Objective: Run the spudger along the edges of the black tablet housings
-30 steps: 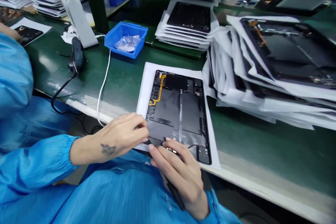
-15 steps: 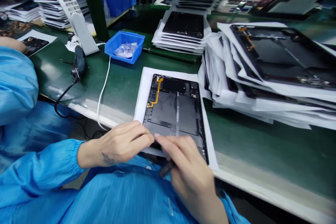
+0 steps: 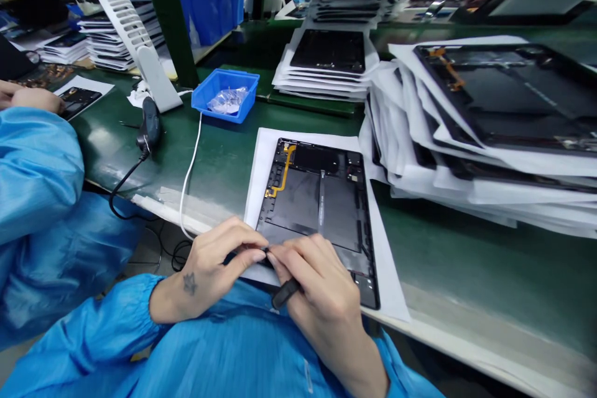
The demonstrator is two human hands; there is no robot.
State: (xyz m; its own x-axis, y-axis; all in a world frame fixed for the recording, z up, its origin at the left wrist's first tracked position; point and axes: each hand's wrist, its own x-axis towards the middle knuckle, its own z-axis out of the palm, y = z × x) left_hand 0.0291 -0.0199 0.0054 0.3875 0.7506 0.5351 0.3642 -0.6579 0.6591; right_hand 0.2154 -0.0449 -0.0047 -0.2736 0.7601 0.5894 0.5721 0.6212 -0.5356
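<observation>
Tablet housing [image 3: 321, 199]: open, on white paper [image 3: 389, 280] at the bench edge
Left hand [image 3: 209, 267]: thumb and fingertips pinching a tiny dark piece [image 3: 265, 250] over its near end
Right hand [image 3: 321, 292]: fingertips at that piece, dark handle [image 3: 286, 293] gripped in the palm
Blue tray [image 3: 225, 96]: beyond, holding clear plastic

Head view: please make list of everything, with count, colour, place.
Device shell: one, black, centre.
Flex cable: one, orange, in shell.
Paper: one, white, under shell.
Shell stacks: several, black/white, right, back.
Tray: one, blue, behind-left.
Bin: blue, count unclear, back.
Stand: one, white, left.
Corded tool: one, black, by stand.
Bench: one, green, beneath.
Co-workers: several, blue/pink clothing, left, back.
Left hand: one, blue-sleeved, near shell.
Right hand: one, blue-sleeved, holding black handle.
</observation>
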